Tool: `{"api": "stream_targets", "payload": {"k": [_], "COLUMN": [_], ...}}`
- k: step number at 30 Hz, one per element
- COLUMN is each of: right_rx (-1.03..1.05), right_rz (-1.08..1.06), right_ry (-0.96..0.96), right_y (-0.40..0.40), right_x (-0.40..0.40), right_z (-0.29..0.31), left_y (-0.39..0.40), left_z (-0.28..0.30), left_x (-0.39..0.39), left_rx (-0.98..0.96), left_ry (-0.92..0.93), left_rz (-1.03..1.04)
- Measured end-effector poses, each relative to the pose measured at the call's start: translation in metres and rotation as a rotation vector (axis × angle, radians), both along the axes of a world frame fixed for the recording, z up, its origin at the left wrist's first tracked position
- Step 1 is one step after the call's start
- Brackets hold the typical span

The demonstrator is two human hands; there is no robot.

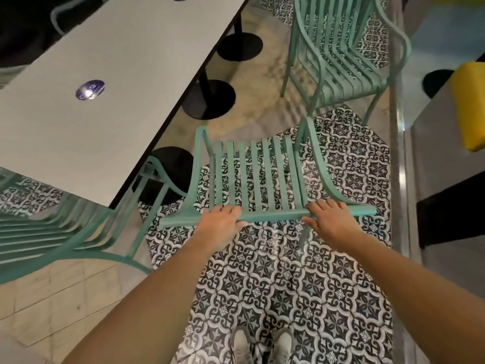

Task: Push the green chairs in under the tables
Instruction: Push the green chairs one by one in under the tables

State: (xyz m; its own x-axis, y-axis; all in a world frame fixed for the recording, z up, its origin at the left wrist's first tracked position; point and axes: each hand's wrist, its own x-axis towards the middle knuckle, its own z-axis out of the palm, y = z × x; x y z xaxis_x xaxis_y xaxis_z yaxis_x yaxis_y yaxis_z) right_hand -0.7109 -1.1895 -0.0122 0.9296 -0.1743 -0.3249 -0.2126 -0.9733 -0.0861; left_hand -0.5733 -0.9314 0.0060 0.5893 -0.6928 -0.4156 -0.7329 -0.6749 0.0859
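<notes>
Both hands, left hand (222, 222) and right hand (331, 222), gripped the green chair (262, 177) top rail (fingers curled over), table (105, 82) at ten o'clock.

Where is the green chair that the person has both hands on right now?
In the head view the held chair stands mid-frame on patterned tiles, right of the grey table, with the left hand and right hand gripping its top rail.
</notes>
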Motion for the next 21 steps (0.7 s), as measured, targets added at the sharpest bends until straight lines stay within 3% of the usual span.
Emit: {"api": "stream_targets", "payload": {"k": [12,15,18,21], "right_rx": [0.041,0.024,0.051,0.247], "right_rz": [0.044,-0.018,-0.422,-1.096], "right_ry": [-0.065,-0.12,-0.319,-0.528], "right_y": [-0.044,-0.041,-0.038,-0.047], "right_x": [0.033,0.032,0.027,0.022], "right_z": [-0.011,-0.01,-0.01,-0.008], "left_y": [-0.031,-0.041,-0.035,-0.007], "left_z": [-0.014,-0.011,-0.007,-0.004], "left_x": [0.03,0.033,0.045,0.062], "left_rx": [0.015,-0.1,-0.251,-0.339], "left_ry": [0.018,0.109,-0.034,-0.207], "left_rz": [0.074,0.265,0.546,0.998]}}
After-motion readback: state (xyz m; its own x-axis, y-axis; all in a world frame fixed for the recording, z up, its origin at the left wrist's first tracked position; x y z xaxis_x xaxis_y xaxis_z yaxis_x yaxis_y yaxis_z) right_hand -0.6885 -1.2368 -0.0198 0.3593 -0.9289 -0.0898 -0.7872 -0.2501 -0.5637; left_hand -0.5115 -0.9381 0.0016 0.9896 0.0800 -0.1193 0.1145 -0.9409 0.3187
